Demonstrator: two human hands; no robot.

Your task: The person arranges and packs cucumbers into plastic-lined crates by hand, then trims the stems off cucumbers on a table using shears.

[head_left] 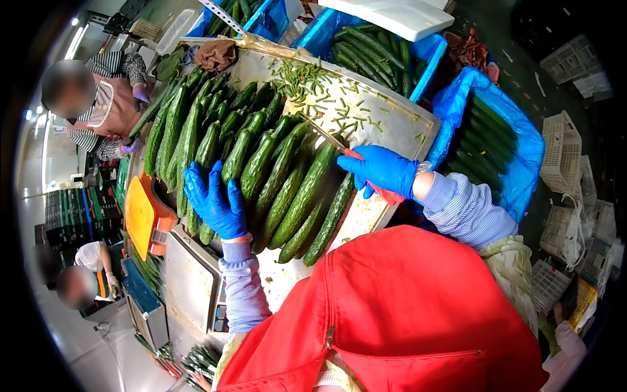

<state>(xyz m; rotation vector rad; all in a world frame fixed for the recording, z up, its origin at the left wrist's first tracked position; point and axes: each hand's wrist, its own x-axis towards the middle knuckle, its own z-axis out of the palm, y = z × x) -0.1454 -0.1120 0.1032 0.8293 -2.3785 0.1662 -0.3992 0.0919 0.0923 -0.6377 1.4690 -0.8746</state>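
Note:
Long dark green cucumbers [261, 166] lie side by side in a big pile on the metal table. My left hand [215, 201], in a blue glove, rests with its fingers spread on the near side of the pile. In my right hand [382, 171], also blue-gloved, is a knife [390, 195] with a red handle. Its thin blade points up and left over the cucumber ends at the pile's far right. Many short cut-off cucumber ends [299, 80] are scattered on the table beyond the blade.
Blue-lined crates of cucumbers [372, 55] stand at the back, with another blue-lined crate [486, 140] at right. An orange-and-yellow container [140, 212] and a scale [192, 284] are at left. A person in a pink apron [108, 108] stands across the pile; another [91, 274] is lower left.

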